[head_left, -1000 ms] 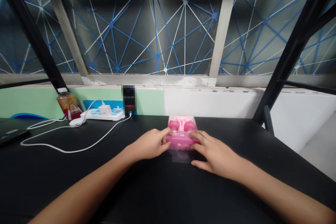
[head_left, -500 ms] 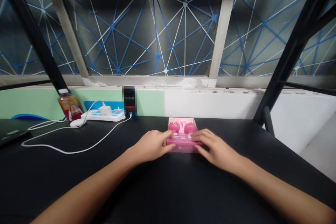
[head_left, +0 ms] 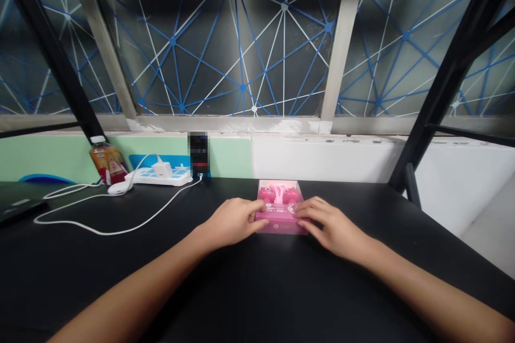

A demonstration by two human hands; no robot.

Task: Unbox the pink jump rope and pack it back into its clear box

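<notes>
A flat pink box (head_left: 279,222) with a clear plastic top sits on the black table (head_left: 386,214), showing pink rounded items inside. My left hand (head_left: 233,220) holds its left end with the fingers curled against it. My right hand (head_left: 330,228) presses the right end, fingers spread over the corner. The box's middle stays uncovered between my hands.
Behind the box stand a white power strip (head_left: 159,176) with a charger, a bottle of orange drink (head_left: 108,163) and a pixelated upright object (head_left: 198,154). A white cable (head_left: 112,228) loops left. A dark flat device (head_left: 20,209) lies far left. Black metal posts flank the table.
My right hand has slid from the top of the box to its right end. The clear plastic part that stuck out at the near end is no longer visible.
</notes>
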